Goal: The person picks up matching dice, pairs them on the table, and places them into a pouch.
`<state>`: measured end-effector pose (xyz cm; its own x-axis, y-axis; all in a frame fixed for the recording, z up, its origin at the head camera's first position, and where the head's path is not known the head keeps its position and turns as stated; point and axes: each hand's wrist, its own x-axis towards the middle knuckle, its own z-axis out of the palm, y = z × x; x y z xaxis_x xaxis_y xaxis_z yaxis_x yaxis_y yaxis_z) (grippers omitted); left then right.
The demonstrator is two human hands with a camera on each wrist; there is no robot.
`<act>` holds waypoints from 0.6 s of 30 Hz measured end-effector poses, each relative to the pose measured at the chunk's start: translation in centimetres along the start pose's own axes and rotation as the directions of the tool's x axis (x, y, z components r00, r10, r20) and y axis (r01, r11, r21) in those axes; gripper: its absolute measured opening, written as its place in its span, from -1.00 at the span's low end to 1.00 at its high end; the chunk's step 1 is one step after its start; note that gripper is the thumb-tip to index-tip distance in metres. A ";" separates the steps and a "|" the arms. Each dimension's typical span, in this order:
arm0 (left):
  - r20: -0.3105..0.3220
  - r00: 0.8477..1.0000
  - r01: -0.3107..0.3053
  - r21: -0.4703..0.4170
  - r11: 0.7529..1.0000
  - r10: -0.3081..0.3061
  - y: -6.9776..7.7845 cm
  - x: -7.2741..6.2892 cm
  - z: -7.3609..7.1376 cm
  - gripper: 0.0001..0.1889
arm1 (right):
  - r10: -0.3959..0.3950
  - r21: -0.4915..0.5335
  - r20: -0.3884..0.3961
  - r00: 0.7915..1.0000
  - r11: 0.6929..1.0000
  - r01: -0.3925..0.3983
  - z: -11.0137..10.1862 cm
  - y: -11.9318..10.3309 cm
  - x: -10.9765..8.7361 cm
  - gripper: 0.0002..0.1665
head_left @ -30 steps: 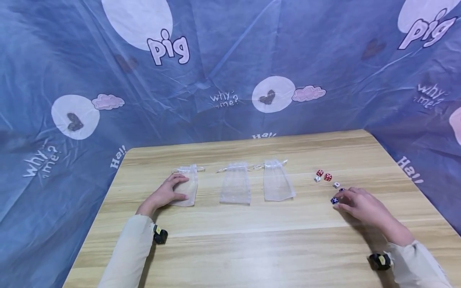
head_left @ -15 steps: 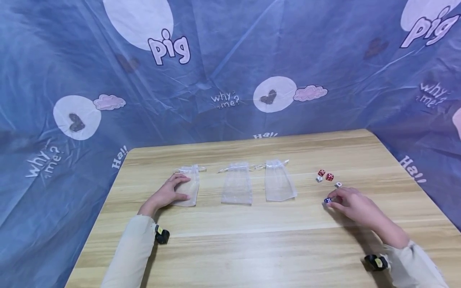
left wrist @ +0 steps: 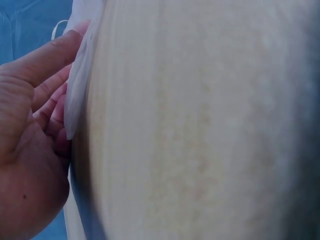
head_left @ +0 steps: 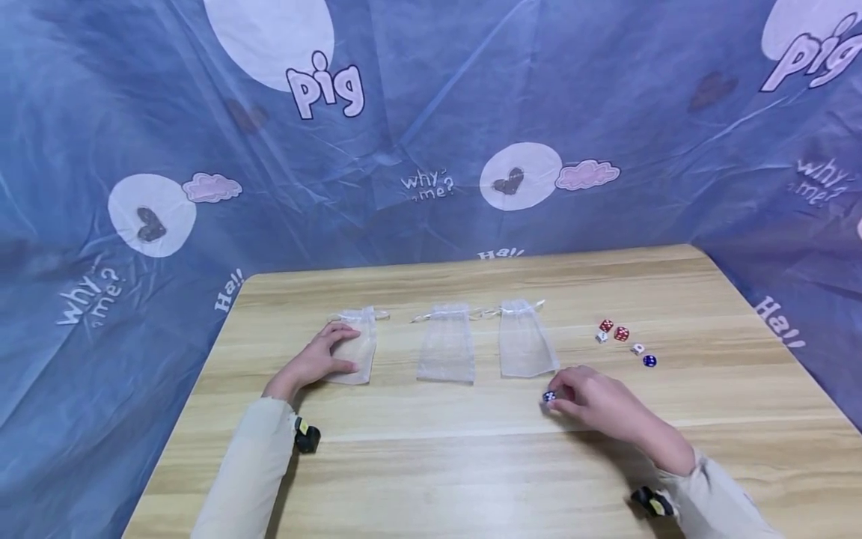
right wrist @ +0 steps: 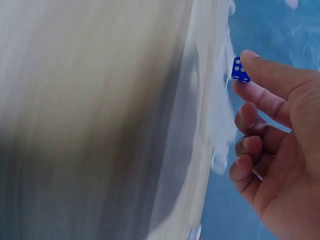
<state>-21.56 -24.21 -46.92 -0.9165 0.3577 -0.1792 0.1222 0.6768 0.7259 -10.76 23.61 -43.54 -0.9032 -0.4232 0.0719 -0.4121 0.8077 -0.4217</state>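
My left hand [head_left: 319,362] rests on the leftmost sheer white drawstring bag [head_left: 364,352], covering part of it. In the left wrist view, my thumb and fingers touch the edge of this bag [left wrist: 77,95]. A blue die [head_left: 549,396] with white dots is pinched between the thumb and index finger of my right hand [head_left: 601,402]. That hand is just below the rightmost drawstring bag [head_left: 527,344]. In the right wrist view, the blue die [right wrist: 240,70] sits at the fingertips, the other fingers loosely curled. The middle drawstring bag [head_left: 447,348] lies flat.
Right of the bags lie two red dice [head_left: 622,334], a white die [head_left: 601,337], another white die [head_left: 637,349] and a second blue die [head_left: 649,361]. The wooden table [head_left: 431,457] meets a blue printed cloth [head_left: 377,150] at the back and sides.
My right hand has carried the pinched blue die leftward, away from the other dice toward the rightmost bag. The second blue die has come into full view. My left hand has stayed on its bag.
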 end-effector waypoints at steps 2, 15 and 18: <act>0.003 1.000 -0.005 0.003 1.000 0.005 0.1 0.1 0.0 -0.28 | -0.022 0.001 0.017 1.000 1.000 0.022 0.5 -1.0 0.4 -0.87; 0.005 1.000 0.014 -0.017 1.000 -0.014 0.3 0.1 -0.1 -0.29 | -0.172 -0.094 0.030 0.985 0.980 0.174 3.5 -4.4 2.7 -0.83; 0.006 1.000 0.019 -0.021 1.000 -0.019 0.3 0.1 0.0 -0.29 | -0.211 -0.115 0.030 0.977 0.970 0.213 4.0 -4.9 3.0 -0.83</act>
<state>-21.64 -23.97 -46.68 -0.9164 0.3486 -0.1967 0.0967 0.6696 0.7364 -11.00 16.73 -44.91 -0.7918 -0.5963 0.1324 -0.6062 0.7405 -0.2902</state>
